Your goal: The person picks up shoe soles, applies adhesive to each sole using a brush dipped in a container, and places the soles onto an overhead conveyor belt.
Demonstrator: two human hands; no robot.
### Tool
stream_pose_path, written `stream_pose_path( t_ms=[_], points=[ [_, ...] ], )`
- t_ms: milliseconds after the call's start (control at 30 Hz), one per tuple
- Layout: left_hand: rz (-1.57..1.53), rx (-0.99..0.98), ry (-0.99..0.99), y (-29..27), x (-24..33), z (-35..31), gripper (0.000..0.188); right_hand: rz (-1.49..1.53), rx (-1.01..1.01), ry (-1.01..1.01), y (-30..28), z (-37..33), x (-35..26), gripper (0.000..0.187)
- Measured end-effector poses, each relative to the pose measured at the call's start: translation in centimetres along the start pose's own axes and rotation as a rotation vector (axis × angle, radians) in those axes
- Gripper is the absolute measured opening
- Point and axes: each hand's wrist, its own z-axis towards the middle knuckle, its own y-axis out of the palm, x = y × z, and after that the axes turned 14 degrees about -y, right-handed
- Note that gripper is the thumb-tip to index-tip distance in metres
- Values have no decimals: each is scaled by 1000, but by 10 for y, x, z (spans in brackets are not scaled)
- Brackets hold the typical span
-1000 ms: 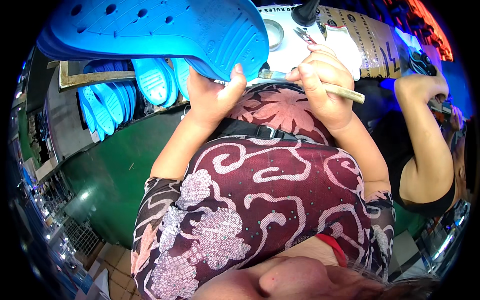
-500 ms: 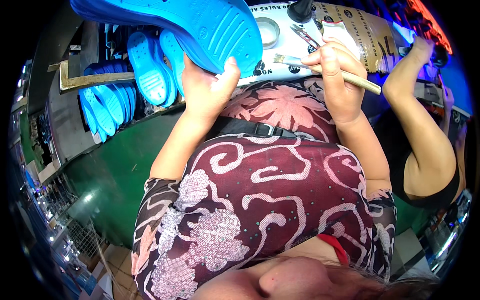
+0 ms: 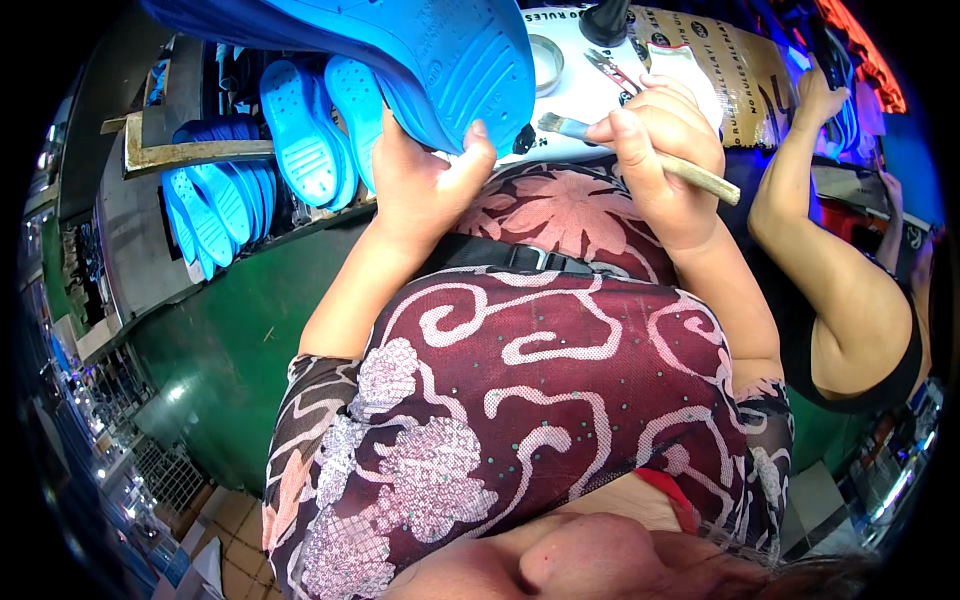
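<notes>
In my left hand (image 3: 425,185) is a large bright blue shoe sole (image 3: 455,75), gripped at its near end with the thumb on the ridged face. My right hand (image 3: 665,165) is closed round the pale wooden handle of a flat paintbrush (image 3: 590,128). The brush's bristles point left, close to the sole's right edge but apart from it. Behind the brush, a round shallow dish (image 3: 546,66) and small red-handled nippers (image 3: 612,75) lie on the white printed work surface (image 3: 590,95). The sole's far end runs out of the picture.
More blue soles (image 3: 305,135) stand in rows at the left, beside a wooden bar (image 3: 200,155). A black cone-shaped object (image 3: 606,22) is at the back of the surface. On the right, a co-worker's bent arm (image 3: 830,230) reaches toward other blue pieces.
The brush has moved slightly left and down, nearer the sole. My left hand and the sole have shifted a little to the right. The co-worker's forearm has swung left.
</notes>
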Motion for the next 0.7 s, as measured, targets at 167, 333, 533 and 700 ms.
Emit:
stream_pose_path(
  t_ms=[167,333,533,700],
  points=[
    [62,18,103,0,-3,1,58,-12,-50,-73,7,1,-4,17],
    [100,22,199,-1,-5,0,59,-94,-143,-88,8,-1,-6,17],
    [66,27,227,1,-5,-1,58,-5,-36,-68,7,0,-7,18],
    [32,40,190,-1,0,0,58,12,-146,-57,8,1,-10,19]
  ],
)
